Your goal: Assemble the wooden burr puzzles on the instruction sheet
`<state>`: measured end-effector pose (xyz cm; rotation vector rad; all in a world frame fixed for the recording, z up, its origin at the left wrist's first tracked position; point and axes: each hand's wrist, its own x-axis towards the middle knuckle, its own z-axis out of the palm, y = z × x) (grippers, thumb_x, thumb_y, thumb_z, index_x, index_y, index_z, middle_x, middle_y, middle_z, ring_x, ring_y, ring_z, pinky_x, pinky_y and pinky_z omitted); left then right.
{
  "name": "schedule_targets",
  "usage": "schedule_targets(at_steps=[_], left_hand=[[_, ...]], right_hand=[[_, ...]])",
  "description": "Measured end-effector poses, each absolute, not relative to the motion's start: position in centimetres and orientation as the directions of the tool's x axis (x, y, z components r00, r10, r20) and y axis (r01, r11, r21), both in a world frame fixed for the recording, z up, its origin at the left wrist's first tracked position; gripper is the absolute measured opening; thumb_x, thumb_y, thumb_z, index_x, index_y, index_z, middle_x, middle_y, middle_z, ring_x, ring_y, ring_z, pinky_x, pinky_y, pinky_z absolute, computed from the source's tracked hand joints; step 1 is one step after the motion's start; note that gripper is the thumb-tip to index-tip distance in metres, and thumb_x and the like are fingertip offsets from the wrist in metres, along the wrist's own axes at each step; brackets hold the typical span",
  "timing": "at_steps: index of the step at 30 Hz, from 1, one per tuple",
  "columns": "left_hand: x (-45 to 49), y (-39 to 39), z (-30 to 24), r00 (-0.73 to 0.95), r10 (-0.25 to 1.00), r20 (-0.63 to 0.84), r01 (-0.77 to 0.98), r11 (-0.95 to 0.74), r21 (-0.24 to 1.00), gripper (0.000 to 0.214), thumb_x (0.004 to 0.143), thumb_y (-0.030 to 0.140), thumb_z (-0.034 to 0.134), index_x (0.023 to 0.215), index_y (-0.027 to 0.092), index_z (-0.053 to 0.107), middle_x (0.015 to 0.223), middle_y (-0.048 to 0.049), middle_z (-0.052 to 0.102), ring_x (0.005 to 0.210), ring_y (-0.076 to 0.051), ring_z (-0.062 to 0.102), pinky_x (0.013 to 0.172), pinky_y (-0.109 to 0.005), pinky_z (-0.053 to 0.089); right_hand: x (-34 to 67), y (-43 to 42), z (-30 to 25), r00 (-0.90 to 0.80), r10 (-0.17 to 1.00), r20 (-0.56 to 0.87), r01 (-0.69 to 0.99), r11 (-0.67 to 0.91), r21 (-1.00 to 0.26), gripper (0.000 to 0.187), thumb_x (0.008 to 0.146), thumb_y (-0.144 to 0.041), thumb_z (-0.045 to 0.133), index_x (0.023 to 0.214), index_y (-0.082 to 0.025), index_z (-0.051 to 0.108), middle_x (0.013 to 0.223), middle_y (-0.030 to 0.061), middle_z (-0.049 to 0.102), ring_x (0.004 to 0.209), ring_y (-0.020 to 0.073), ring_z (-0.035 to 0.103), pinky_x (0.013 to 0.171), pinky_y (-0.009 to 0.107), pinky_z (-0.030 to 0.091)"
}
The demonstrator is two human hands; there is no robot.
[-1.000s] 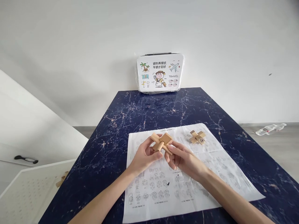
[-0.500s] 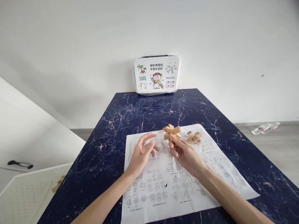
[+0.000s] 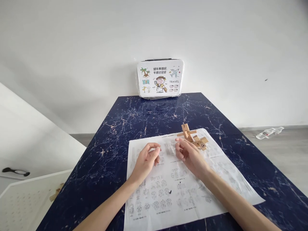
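A glossy, dark blue table with white, marble-like veining carries a thin, creased white sheet printed with small grey drawings and rows of text. Near the sheet's far right corner are two pale wooden pieces built of square-edged bars crossing one another: the marked wooden piece, with one bar pointing up and another running sideways, and, just to its right and nearer, the wooden piece lettered G, lying low like a star. Half a second ago the right hand pinched the marked piece above the paper; now that piece is at the sheet's far edge beside its neighbour, and the right fingers are loosely curled and released. The left hand, empty then too, has drawn its spread fingers in to a slack bend above the left of the sheet. At the far end, a flat white case with rounded corners and cartoon prints stands wrapped in clear, crinkled plastic. The right hand hides the marked piece's lower part, so whether hand and wood touch, or the two pieces meet, I cannot tell. The printed lines are too small to read, and at left the table edge cuts off a white tray and the wooden bits in it.
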<state>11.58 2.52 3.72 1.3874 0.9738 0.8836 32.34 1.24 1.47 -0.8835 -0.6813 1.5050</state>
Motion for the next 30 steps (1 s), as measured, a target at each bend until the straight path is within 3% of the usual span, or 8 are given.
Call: schedule_targets(at_steps=[4, 8, 30], left_hand=[[11.8, 2.0, 3.7, 0.459, 0.888, -0.018, 0.090, -0.027, 0.996, 0.034, 0.106, 0.052, 0.057, 0.096, 0.020, 0.060, 0.080, 0.0012, 0.059, 0.061, -0.011, 0.048, 0.058, -0.026, 0.040], [11.9, 1.6, 3.7, 0.513, 0.858, -0.017, 0.129, -0.057, 0.990, 0.036, 0.108, 0.052, 0.054, 0.089, 0.021, 0.056, 0.070, 0.0025, 0.059, 0.060, -0.012, 0.051, 0.056, -0.026, 0.038], [11.9, 1.7, 3.6, 0.522, 0.852, -0.035, 0.167, -0.063, 0.984, 0.039, 0.109, 0.056, 0.050, 0.090, 0.022, 0.053, 0.069, 0.0027, 0.057, 0.061, -0.014, 0.053, 0.057, -0.027, 0.041]], right_hand=[[30.9, 0.0, 1.7, -0.201, 0.979, -0.007, -0.173, -0.043, -0.984, 0.036, 0.102, -0.057, 0.066, 0.095, -0.022, 0.062, 0.072, -0.0025, 0.060, 0.056, 0.0120, 0.050, 0.054, 0.028, 0.039], [30.1, -0.6, 1.8, -0.329, 0.943, 0.047, 0.079, 0.077, -0.994, 0.038, 0.109, -0.054, 0.053, 0.087, -0.023, 0.056, 0.071, -0.0007, 0.061, 0.060, 0.0142, 0.054, 0.057, 0.030, 0.041], [30.0, -0.6, 1.9, -0.325, 0.945, 0.027, 0.127, 0.072, -0.989, 0.044, 0.111, -0.055, 0.047, 0.082, -0.024, 0.052, 0.070, -0.0001, 0.062, 0.061, 0.0152, 0.055, 0.059, 0.031, 0.041]])
